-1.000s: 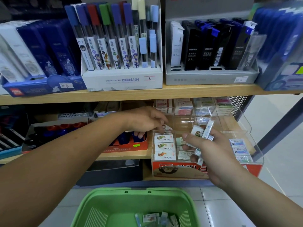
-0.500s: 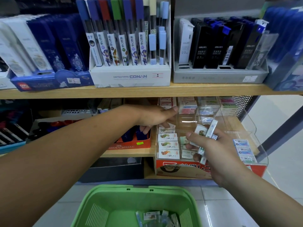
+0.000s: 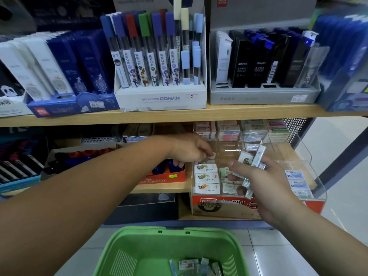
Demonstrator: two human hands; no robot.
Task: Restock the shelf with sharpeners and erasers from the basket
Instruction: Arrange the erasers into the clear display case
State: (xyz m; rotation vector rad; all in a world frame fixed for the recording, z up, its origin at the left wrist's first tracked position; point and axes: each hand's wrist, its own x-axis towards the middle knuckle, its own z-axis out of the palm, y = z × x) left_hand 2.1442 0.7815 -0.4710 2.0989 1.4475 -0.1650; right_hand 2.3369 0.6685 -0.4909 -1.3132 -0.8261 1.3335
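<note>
Left hand (image 3: 189, 149) at centre frame, fingers curled, pinched a small white eraser (image 3: 212, 155) at the back of the left column of the clear display case (image 3: 219, 206); right hand (image 3: 266, 188) right of centre, apart from the left, gripped a bunch of wrapped erasers (image 3: 250, 161) over the case's middle column; whether any piece in the bunch was a sharpener could not be told; three fish-print erasers (image 3: 207, 177) lay in a row in the left column, just below the left fingertips; blue-label erasers (image 3: 297, 183) lay in the right column; more packs stacked at the case's back, blurred; case sat on the lower shelf (image 3: 159, 189), right of an orange box (image 3: 165, 179); green basket (image 3: 167, 235) at bottom centre, below both hands, with a few wrapped pieces (image 3: 189, 264) in its bottom; upper shelf (image 3: 239, 112) ran across mid frame, carrying a blue box (image 3: 71, 105) at left, a white Conan box (image 3: 161, 99) of lead tubes in the middle, a grey tray (image 3: 262, 96) of black refill cases at right.
</note>
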